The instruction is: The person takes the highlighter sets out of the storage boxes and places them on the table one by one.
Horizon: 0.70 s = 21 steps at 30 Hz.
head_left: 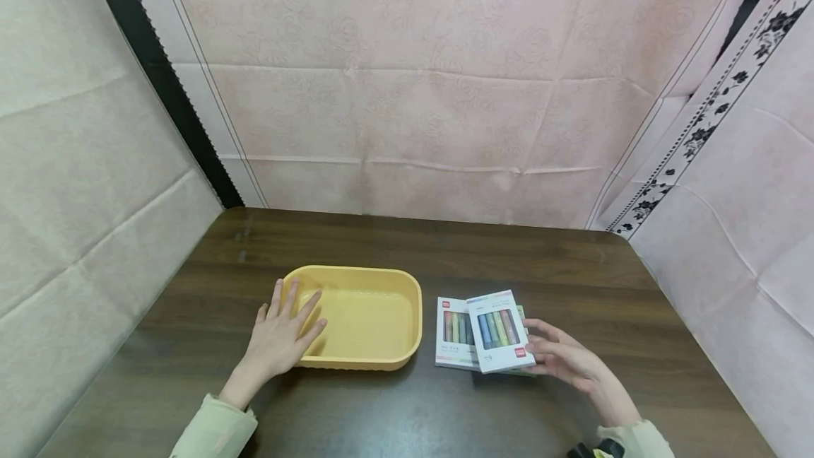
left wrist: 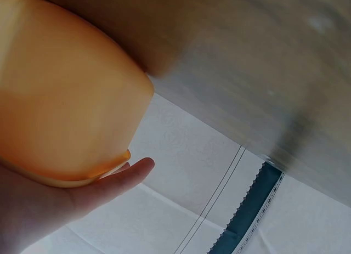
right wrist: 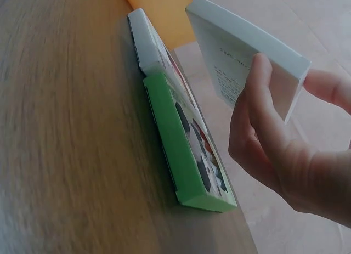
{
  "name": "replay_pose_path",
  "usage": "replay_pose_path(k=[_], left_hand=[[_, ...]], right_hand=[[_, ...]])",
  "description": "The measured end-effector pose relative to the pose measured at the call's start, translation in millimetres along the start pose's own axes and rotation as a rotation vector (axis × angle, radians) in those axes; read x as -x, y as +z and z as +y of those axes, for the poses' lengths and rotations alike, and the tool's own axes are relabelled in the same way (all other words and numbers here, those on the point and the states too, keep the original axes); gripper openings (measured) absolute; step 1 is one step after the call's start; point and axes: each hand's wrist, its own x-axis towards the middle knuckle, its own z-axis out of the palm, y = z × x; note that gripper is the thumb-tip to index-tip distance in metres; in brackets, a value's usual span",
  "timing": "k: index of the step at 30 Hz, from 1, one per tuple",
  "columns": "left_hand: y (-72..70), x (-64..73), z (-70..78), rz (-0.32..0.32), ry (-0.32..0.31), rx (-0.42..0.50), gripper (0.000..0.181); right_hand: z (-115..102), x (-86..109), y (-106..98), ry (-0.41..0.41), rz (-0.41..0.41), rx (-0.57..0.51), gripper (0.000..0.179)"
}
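Note:
My right hand pinches a white chalk box by its right edge. The box has a window showing coloured sticks, and it is tilted and raised above the table. In the right wrist view its printed back shows. Below it lie another white chalk box and a green box, side by side; the green one is mostly hidden in the head view. My left hand rests over the left rim of a yellow tray, fingers spread and straight. The tray's outer wall fills much of the left wrist view.
The dark wooden table has rounded far corners. Pale cloth hangs behind it and along both sides, with a black strip at left and a floral border at right.

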Motion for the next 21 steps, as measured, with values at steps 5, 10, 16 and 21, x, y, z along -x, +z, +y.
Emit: replay_pose_path(k=[5, 10, 16, 21], left_hand=[[0.0, 0.7, 0.0, 0.002, 0.001, 0.005, 0.058], [-0.1, 0.7, -0.1, 0.002, 0.003, 0.010, 0.058], [0.3, 0.6, -0.3, -0.001, -0.001, 0.017, 0.058], [0.8, 1.2, -0.4, -0.001, -0.002, 0.014, 0.058]], right_hand=[[0.7, 3.5, -4.1, -0.004, -0.005, 0.002, 0.033], [2.0, 7.4, -7.7, -0.012, 0.002, 0.009, 0.033], [3.2, 11.6, -11.5, -0.002, 0.015, 0.012, 0.031], [5.1, 14.9, -13.8, 0.003, 0.026, 0.025, 0.031]])
